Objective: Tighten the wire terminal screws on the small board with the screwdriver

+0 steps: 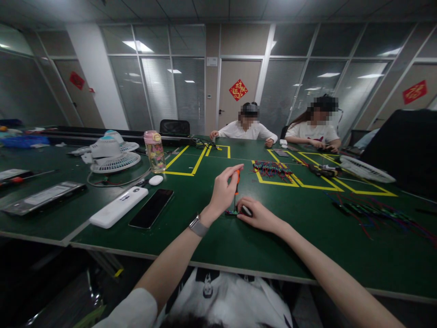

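My left hand [225,184] is closed around the orange handle of a screwdriver [237,180]. The screwdriver stands upright, its thin shaft pointing down at a small green circuit board [231,212] on the table. My right hand [256,212] rests on the table at the board's right side, with its fingertips curled against the board's edge. Under the right palm is a small dark object [246,211] with a pale rim; its kind is not clear. My fingers partly cover both the screwdriver handle and the board.
On the left of the green table [191,237] lie a black phone [152,208], a white power bank [119,207], a white earbud case [155,180], a bottle [155,152] and fans [114,152]. Wired boards [272,170] lie right, more [375,212] farther right. Two people sit opposite.
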